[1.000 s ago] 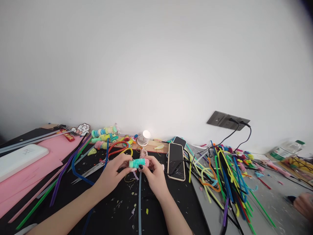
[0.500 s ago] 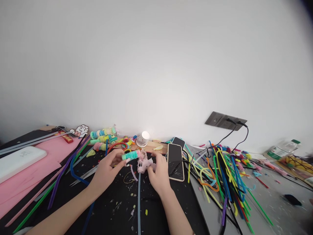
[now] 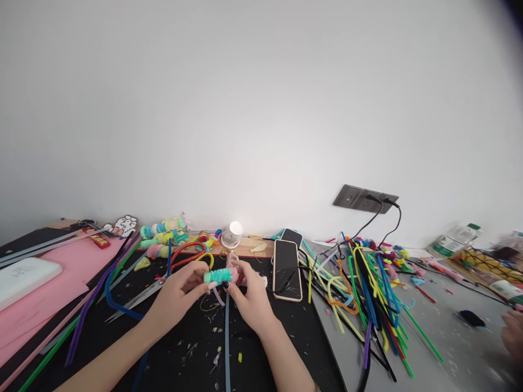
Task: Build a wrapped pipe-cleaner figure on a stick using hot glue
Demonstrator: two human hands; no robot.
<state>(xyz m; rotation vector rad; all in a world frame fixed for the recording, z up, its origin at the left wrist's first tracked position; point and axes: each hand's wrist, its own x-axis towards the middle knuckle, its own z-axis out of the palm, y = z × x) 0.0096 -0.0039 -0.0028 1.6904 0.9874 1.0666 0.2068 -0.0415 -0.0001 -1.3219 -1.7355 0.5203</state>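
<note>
My left hand point(image 3: 176, 293) and my right hand point(image 3: 250, 296) meet over a black mat point(image 3: 183, 348), both pinching a small fuzzy roll point(image 3: 219, 275) wound from teal and pink pipe cleaner. The left fingers grip its teal end, the right fingers close on the pink end. A grey-blue stick point(image 3: 226, 337) runs from under the roll toward me. Scissors point(image 3: 134, 298) lie just left of my left hand, and a phone point(image 3: 286, 261) lies face up right of my right hand.
A big tangle of coloured pipe cleaners point(image 3: 368, 288) covers the grey table to the right. Finished fuzzy rolls point(image 3: 161, 234), a small lit cup point(image 3: 232, 234), pink sheets point(image 3: 36, 299) and a white case point(image 3: 20, 272) lie at the left. Another person's hand point(image 3: 512, 333) shows at the right edge.
My right hand has come back from the pink object on the mat to the roll, and both hands hold it together again. The view has shifted slightly.
</note>
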